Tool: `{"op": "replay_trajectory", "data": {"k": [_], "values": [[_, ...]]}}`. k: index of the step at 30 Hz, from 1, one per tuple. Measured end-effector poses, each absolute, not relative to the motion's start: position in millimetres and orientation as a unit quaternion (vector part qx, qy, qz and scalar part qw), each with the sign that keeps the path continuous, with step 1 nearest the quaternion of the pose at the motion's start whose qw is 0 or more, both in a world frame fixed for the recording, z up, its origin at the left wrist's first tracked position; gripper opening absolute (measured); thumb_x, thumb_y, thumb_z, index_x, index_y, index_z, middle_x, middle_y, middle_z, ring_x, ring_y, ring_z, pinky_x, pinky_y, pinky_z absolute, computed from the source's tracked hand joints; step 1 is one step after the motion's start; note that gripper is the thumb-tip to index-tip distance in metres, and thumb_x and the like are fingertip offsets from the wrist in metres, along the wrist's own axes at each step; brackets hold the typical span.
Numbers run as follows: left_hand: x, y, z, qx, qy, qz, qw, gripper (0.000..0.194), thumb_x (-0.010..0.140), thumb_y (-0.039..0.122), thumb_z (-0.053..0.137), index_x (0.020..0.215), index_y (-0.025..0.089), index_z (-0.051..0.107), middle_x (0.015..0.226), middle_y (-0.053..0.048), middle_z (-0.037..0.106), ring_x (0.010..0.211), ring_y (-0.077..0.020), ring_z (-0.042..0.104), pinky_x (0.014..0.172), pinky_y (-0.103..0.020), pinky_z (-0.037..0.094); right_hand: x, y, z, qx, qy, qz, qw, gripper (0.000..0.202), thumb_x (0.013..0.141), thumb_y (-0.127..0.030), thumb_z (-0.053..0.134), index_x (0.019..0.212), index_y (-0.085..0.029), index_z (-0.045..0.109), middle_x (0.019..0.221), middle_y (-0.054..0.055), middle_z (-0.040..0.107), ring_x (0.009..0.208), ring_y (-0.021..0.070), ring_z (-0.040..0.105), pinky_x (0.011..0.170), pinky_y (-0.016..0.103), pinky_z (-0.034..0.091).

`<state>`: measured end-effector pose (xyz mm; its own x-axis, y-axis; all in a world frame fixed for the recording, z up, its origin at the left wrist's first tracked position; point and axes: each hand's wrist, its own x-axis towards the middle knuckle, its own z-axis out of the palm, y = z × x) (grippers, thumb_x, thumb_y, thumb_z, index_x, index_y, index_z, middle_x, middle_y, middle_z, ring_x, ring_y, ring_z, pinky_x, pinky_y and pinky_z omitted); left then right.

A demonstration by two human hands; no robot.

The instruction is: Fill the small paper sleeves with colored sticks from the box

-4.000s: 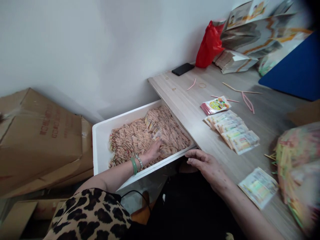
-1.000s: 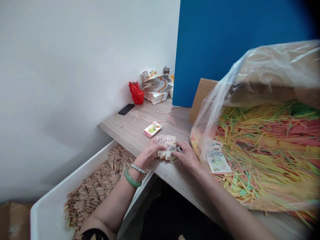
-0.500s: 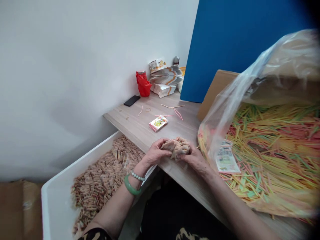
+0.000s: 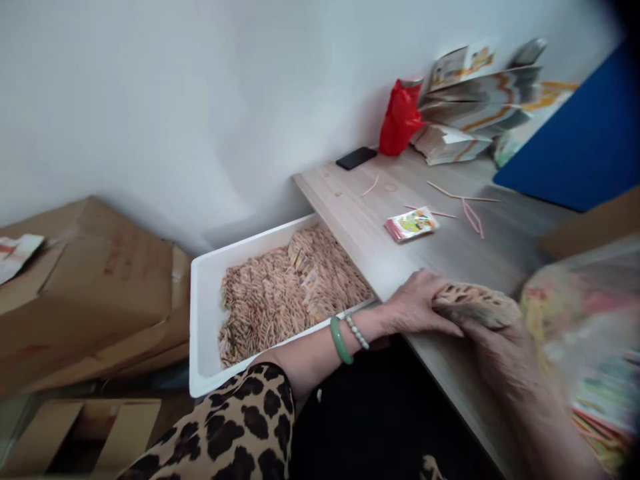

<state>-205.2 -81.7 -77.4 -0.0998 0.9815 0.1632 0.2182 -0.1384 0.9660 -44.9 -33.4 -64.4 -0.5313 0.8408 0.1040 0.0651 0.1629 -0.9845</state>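
Note:
At the table's front edge, both my hands hold a beige, wavy-edged bundle of thin layers [image 4: 477, 303]; its exact kind is not clear. My left hand [image 4: 417, 303], with a green bangle and a beaded bracelet at the wrist, grips its left end. The fingers of my right hand [image 4: 505, 347] close round its right and lower side, slightly blurred. Beyond them on the table lies a small stack of printed packets [image 4: 413, 224]. Left of the table, a white bin [image 4: 203, 320] holds rows of similar beige pieces [image 4: 270, 293].
Thin straw-like sticks [image 4: 473, 217], a black phone [image 4: 357, 158], a red bag [image 4: 400, 120] and stacked flat packaging [image 4: 465, 113] lie on the wooden table [image 4: 360, 233]. Cardboard boxes [image 4: 105, 267] stand at left. A blurred clear bag [image 4: 575, 320] and a blue panel [image 4: 575, 153] are at right.
My view has swung left and down, bringing the cardboard boxes and more of the bin into sight. The bundle stays between both hands and has tilted.

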Motion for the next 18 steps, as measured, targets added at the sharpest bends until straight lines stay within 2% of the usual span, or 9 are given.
{"op": "replay_trajectory", "data": {"k": [4,6,8,11,13,15,18], "values": [[-208.8,-101.3,-68.6,0.538,0.568,0.492,0.382,0.055,0.067,0.034,0.087,0.117,0.024,0.065,0.106,-0.002,0.069,0.099,-0.0209,0.064,0.089,-0.033,0.052,-53.9,-44.1,-70.7,-0.324,-0.648,0.591,0.354,0.013,0.081,-0.033,0.076,0.094,-0.033,0.075,0.11,0.006,0.077,0.109,0.035,0.071,0.099,0.055,0.058],[-216.1,-119.5,-63.6,0.525,0.586,0.491,0.374,0.044,0.07,0.034,0.084,0.109,0.024,0.067,0.098,0.001,0.07,0.09,-0.0186,0.064,0.082,-0.03,0.052,-68.1,-53.6,-70.4,-0.313,-0.649,0.612,0.326,0.012,0.083,-0.035,0.074,0.095,-0.032,0.074,0.108,0.007,0.077,0.111,0.0351,0.071,0.097,0.054,0.06],[-234.0,-140.1,-60.7,0.5,0.587,0.518,0.371,0.034,0.071,0.033,0.083,0.1,0.021,0.069,0.091,0.001,0.071,0.084,-0.0175,0.064,0.078,-0.03,0.052,-88.5,-65.5,-67.2,-0.286,-0.668,0.623,0.289,0.019,0.086,-0.04,0.071,0.101,-0.029,0.074,0.113,0.008,0.076,0.117,0.0347,0.069,0.103,0.055,0.057],[-285.6,-171.7,-65.7,0.426,0.563,0.578,0.409,0.04,0.067,0.033,0.088,0.099,0.015,0.073,0.094,-0.005,0.075,0.085,-0.02,0.069,0.082,-0.033,0.055,-119.1,-82.6,-60.5,-0.229,-0.736,0.582,0.259,0.05,0.084,-0.05,0.071,0.126,-0.025,0.064,0.137,0.011,0.065,0.134,0.0349,0.057,0.116,0.058,0.043],[-332.6,-192.2,-77.8,0.384,0.557,0.613,0.407,0.054,0.062,0.028,0.09,0.111,0.014,0.073,0.109,-0.01,0.077,0.098,-0.0244,0.071,0.094,-0.038,0.055,-130.3,-89.8,-58.6,-0.228,-0.778,0.534,0.242,0.07,0.08,-0.054,0.074,0.14,-0.025,0.052,0.15,0.012,0.054,0.143,0.0349,0.048,0.121,0.059,0.036],[-381.1,-211.5,-96.9,0.356,0.603,0.609,0.373,0.055,0.061,0.026,0.089,0.113,0.014,0.074,0.117,-0.012,0.076,0.107,-0.0271,0.07,0.1,-0.041,0.053,-131.1,-92.9,-60.4,-0.256,-0.782,0.523,0.222,0.072,0.082,-0.053,0.072,0.144,-0.027,0.046,0.153,0.012,0.05,0.143,0.0333,0.047,0.121,0.058,0.036],[-436.8,-233.1,-133.7,0.305,0.683,0.582,0.319,0.043,0.056,0.022,0.088,0.095,0.013,0.075,0.099,-0.009,0.079,0.099,-0.027,0.071,0.097,-0.042,0.053,-120.2,-94.2,-67.0,-0.285,-0.753,0.558,0.201,0.058,0.087,-0.051,0.067,0.139,-0.03,0.05,0.146,0.011,0.056,0.131,0.0299,0.059,0.115,0.054,0.046]]}}
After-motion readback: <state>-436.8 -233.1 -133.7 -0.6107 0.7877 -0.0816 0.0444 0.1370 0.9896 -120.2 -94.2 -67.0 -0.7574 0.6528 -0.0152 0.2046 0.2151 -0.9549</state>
